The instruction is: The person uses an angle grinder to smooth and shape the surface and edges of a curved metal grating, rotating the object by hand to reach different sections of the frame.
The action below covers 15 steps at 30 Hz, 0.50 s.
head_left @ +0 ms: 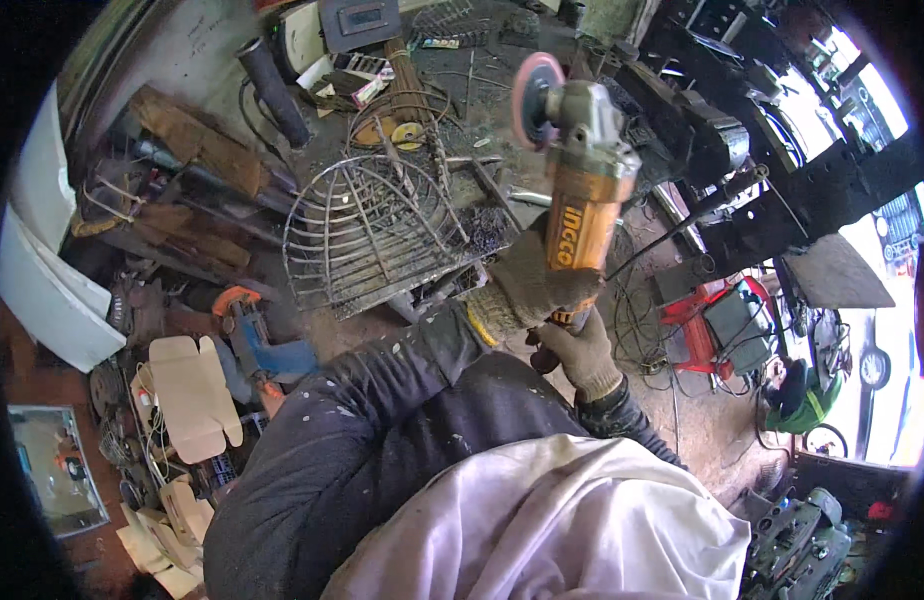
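An orange and grey angle grinder point(582, 205) is held upright before me, its disc point(538, 100) at the top facing left. My left hand point(540, 275), in a brown work glove with a yellow cuff edge, is wrapped round the lower part of its body. Just below, my right hand point(585, 357), gloved too, closes on the grinder's rear end; its fingertips are partly hidden. Left of the grinder, apart from the disc, a rounded grate of welded metal rods point(357, 225) rests on a low metal support.
A loose yellow disc point(408, 133) lies beyond the grate. Coiled cables point(637, 310) and a red and grey machine point(727, 320) are at right. A blue and orange tool point(267, 345) and an opened cardboard box point(192, 397) sit at left. Timber blocks point(197, 140) lie far left.
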Tool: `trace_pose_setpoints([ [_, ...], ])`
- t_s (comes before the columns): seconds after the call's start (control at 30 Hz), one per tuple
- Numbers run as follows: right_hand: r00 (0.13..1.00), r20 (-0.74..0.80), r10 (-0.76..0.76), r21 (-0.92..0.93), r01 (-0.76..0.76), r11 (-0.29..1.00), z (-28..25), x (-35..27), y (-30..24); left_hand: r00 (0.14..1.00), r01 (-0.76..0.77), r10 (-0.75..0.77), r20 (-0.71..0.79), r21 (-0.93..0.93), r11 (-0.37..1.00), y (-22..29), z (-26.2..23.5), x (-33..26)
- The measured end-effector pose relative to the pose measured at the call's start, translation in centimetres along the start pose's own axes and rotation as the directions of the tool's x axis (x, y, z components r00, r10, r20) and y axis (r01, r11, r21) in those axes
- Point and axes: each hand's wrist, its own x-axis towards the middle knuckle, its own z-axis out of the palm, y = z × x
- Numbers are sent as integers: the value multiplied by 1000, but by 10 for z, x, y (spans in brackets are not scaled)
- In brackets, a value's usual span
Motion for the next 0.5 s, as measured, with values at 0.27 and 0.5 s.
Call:
trace_pose_setpoints([
  [0.27,878,-121,-463,-243,426,872,-34,18,-19,988,-101,65,137,274,956,-14,7,-2],
  [0.5,800,-10,-600,-471,525,709,-111,83,-2,970,-227,185,159,310,923,-47,35,-5],
])
